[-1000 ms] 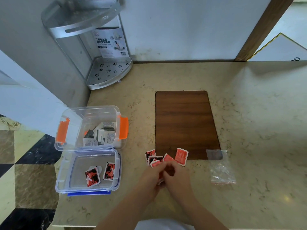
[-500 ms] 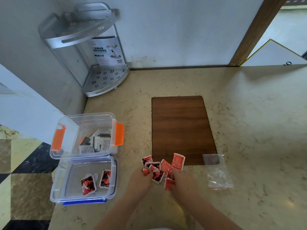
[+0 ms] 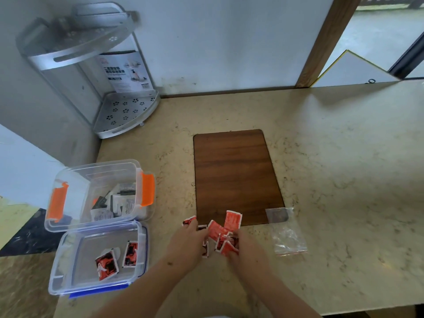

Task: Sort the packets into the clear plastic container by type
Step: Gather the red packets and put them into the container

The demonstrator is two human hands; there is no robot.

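Several red packets (image 3: 220,232) lie in a loose heap on the counter at the near edge of the wooden board. My left hand (image 3: 187,245) rests on the heap's left side and my right hand (image 3: 244,250) on its right side, fingers curled over the packets. A clear container with orange clips (image 3: 68,180) holds several white and black packets (image 3: 114,205). In front of it, a clear blue-rimmed container (image 3: 68,249) holds two red packets (image 3: 114,259).
A brown wooden board (image 3: 234,171) lies flat mid-counter. An empty clear zip bag (image 3: 286,232) lies right of the heap. A metal corner shelf (image 3: 124,111) stands at the back left. The counter's left edge runs beside the containers.
My hands have come down from holding packets together and spread onto both sides of the heap. The heap has bunched closer between them.
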